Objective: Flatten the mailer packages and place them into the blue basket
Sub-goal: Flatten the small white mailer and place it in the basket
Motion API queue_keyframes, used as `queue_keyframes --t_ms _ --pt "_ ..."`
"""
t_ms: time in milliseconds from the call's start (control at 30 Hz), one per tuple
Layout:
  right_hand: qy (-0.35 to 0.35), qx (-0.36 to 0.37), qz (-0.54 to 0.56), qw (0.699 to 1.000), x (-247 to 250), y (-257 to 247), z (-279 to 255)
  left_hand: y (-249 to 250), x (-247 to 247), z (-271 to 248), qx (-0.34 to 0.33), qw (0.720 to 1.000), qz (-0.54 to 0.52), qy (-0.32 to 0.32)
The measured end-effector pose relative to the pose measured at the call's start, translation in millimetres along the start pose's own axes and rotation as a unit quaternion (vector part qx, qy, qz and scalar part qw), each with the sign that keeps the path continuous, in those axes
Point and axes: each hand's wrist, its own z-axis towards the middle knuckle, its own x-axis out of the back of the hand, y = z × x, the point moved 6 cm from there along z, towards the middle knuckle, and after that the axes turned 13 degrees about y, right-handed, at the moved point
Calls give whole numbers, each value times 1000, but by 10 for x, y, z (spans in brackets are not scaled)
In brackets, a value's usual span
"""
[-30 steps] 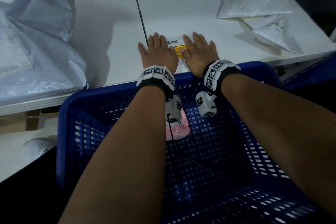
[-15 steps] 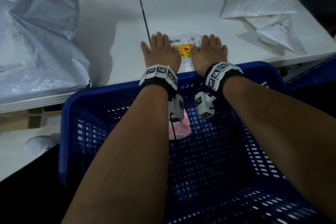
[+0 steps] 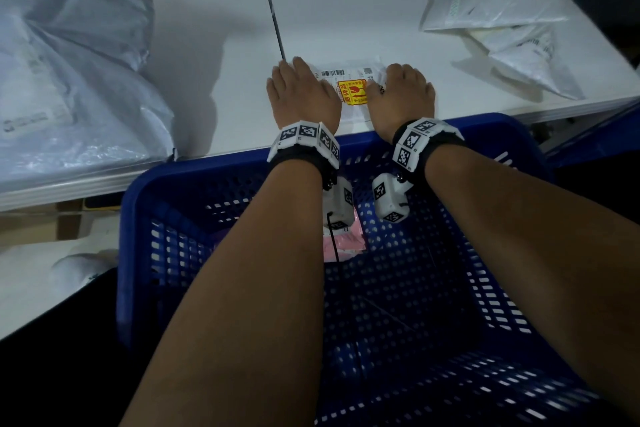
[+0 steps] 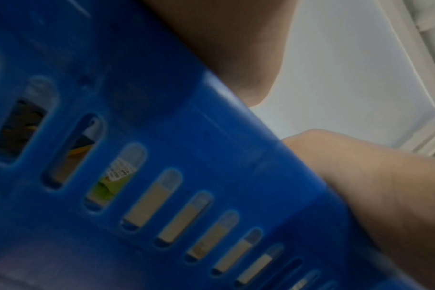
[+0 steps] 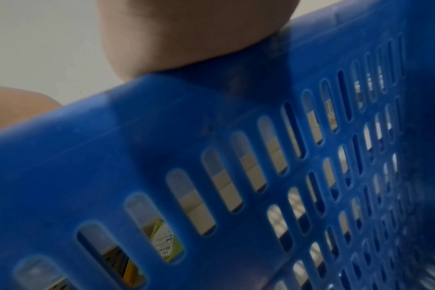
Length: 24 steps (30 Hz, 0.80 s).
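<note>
At the table's near edge I have the left hand [image 3: 302,94] and right hand [image 3: 403,97] lying flat, fingers extended, on the small mailer [image 3: 351,87]; I'd press evenly outward before lifting it into the blue basket [image 3: 194,184].

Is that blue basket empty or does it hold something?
Not empty: a pink packet lies on the floor of the blue basket, partly hidden by a wrist camera.

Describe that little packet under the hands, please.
The mailer is a small, pale, crinkly plastic pouch lying flat near the table's front edge, just beyond the blue basket. It bears a barcode label and a yellow sticker with red print. The left hand and right hand cover its two ends.
</note>
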Motion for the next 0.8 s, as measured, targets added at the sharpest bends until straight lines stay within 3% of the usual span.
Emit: queue_keyframes --t_ms 333,433,500,567,700,800 --pt "24 27 30 999 112 -28 -40 -89 211 53 40 985 -152 70" --pt "29 30 48 998 147 -37 -54 -182 186 58 107 960 -252 60" --pt "29 32 66 997 171 -43 -67 -268 174 56 174 924 -335 59" --pt "25 27 88 995 199 -45 -71 -291 199 58 194 906 -372 60" --pt "-30 -53 169 984 162 40 -11 -255 158 69 201 885 -420 -7" --pt "-58 -159 354 920 167 118 -11 -225 151 65 212 856 -467 -70"
